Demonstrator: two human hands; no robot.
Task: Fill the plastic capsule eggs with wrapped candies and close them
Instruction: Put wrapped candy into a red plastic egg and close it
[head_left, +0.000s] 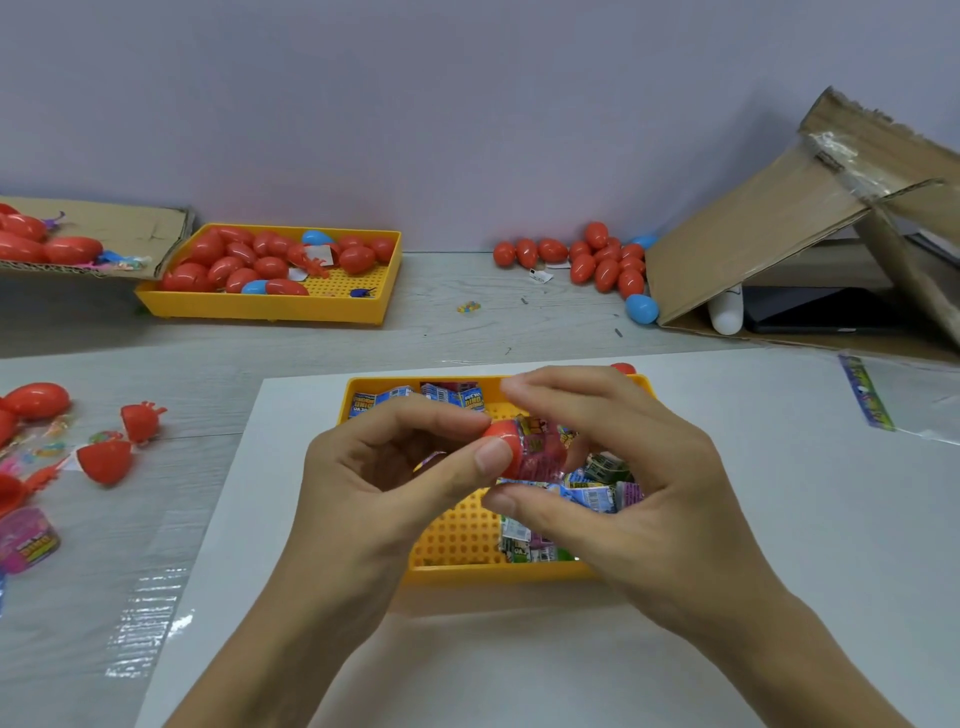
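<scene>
cardboard box (769, 249) right | white bottle (726, 314) inside | dark tablet (810, 309)

1. Two bare human hands in view: left grip (384, 467) and right grip (623, 467), both entering from the bottom edge of the head view.
2. Both forearms bare as far as the frame shows; no sleeve or cuff edge visible on either.
3. Nothing worn: no gloves, rings, watch, bands or tape on hands or wrists.
4. Fingers slim, knuckle creases plain on the left grip.
5. Nails short, unpainted; clearest on the left thumb (488, 457) and the right thumb tip (501, 501).
6. No marks, scars, plasters or ink visible.
7. Rest of the person is out of frame.
</scene>
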